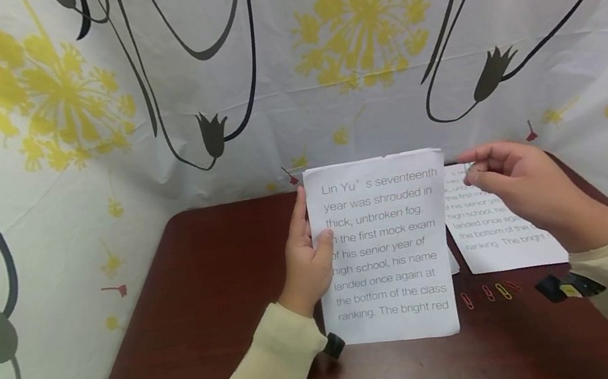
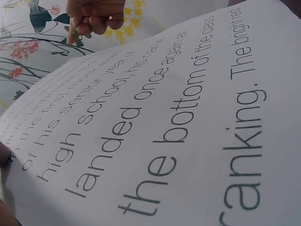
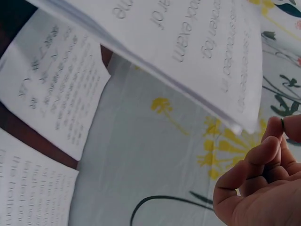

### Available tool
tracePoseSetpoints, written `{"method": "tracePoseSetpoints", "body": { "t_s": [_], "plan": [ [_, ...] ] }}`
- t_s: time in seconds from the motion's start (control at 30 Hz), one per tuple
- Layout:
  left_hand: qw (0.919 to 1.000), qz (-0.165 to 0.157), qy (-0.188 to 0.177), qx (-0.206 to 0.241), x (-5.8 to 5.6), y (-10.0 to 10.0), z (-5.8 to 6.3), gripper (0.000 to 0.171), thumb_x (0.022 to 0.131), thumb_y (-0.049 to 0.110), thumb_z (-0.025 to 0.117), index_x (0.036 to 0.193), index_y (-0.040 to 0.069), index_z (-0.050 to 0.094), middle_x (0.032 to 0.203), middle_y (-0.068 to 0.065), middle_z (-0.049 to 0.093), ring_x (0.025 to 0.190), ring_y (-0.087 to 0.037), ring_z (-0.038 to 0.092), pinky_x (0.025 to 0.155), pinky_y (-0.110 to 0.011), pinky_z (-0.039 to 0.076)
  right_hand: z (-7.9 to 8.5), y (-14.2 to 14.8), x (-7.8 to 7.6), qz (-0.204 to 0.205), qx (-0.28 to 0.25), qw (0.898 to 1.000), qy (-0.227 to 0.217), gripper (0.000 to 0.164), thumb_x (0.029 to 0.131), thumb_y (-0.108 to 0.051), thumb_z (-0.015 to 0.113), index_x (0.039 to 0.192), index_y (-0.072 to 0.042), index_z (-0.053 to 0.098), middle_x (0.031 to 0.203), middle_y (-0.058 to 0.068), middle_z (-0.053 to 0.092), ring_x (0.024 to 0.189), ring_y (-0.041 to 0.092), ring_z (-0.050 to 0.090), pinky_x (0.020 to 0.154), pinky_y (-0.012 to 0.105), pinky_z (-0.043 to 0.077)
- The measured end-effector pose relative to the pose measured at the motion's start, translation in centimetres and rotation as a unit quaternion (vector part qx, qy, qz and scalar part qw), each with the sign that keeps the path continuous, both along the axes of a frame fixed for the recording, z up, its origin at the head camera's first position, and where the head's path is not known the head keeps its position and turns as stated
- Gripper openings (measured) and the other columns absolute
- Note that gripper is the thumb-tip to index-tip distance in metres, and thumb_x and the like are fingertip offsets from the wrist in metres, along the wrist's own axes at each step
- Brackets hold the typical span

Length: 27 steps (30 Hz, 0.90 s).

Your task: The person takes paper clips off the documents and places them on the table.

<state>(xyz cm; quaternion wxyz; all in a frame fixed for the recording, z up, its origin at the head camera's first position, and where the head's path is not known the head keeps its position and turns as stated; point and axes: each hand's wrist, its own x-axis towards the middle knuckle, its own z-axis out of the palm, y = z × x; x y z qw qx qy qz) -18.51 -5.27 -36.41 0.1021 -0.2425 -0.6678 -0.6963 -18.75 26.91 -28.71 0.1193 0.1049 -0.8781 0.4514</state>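
Note:
My left hand [image 1: 306, 266] grips a stack of printed sheets [image 1: 387, 256] by its left side, the thumb lying over the front page. The stack is held up above the table with its English text facing me. To the right of the stack's top corner, my right hand [image 1: 520, 183] pinches a small green paper clip [image 3: 282, 126] between thumb and forefinger. The clip stands apart from the paper. In the right wrist view, several page edges show along the stack's side. Most of the left hand's fingers are hidden behind the sheets.
Another printed sheet [image 1: 508, 252] lies on the dark red table [image 1: 223, 283] under my right hand. Near its front edge are red paper clips [image 1: 488, 293] and a yellow paper clip [image 1: 503, 291]. A sheet with different characters [image 3: 61, 89] shows behind the stack. Patterned cloth [image 1: 272, 74] hangs around the table.

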Motion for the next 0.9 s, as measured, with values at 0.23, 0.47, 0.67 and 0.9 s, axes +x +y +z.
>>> {"method": "tracePoseSetpoints", "body": {
  "t_s": [0.23,0.47,0.67,0.9],
  "plan": [
    [1.0,-0.003,-0.001,-0.001,-0.1,0.1,0.0,0.08,0.098,-0.003,0.046,0.155,0.037,0.008,0.129,-0.005,0.059,0.098,-0.028,0.069,0.078,-0.038,0.057,-2.3,3.1,1.0,-0.003,-0.014,0.999,-0.032,0.028,0.096,-0.019,0.062,0.121,-0.008,0.061,0.094,-0.003,0.065,0.081,0.011,0.055,0.067,0.019,0.046],
    [1.0,-0.001,-0.001,0.003,-0.1,0.0,-0.1,0.08,0.098,-0.003,0.046,0.155,0.039,0.009,0.13,-0.007,0.058,0.098,-0.03,0.068,0.078,-0.039,0.057,-4.8,6.2,1.3,0.063,-0.125,0.987,-0.072,0.026,0.093,0.0,0.06,0.117,-0.01,0.064,0.09,-0.003,0.066,0.076,0.01,0.056,0.063,0.021,0.049],
    [0.9999,-0.004,-0.011,0.005,0.0,0.0,0.1,0.081,0.098,-0.003,0.046,0.155,0.04,0.008,0.132,-0.004,0.057,0.1,-0.029,0.068,0.079,-0.04,0.056,-6.8,8.3,1.6,0.09,-0.138,0.981,-0.102,0.034,0.091,0.006,0.059,0.116,-0.017,0.066,0.087,0.0,0.065,0.075,0.01,0.059,0.061,0.024,0.05],
    [0.9999,-0.006,-0.005,0.013,-1.5,0.0,-1.8,0.08,0.099,0.0,0.047,0.153,0.045,0.009,0.132,0.004,0.057,0.098,-0.021,0.069,0.077,-0.037,0.057,-8.1,9.6,2.2,0.111,-0.025,0.988,-0.106,0.031,0.092,-0.001,0.061,0.122,-0.009,0.062,0.091,0.002,0.067,0.08,0.007,0.063,0.065,0.021,0.052]
  ]
}}
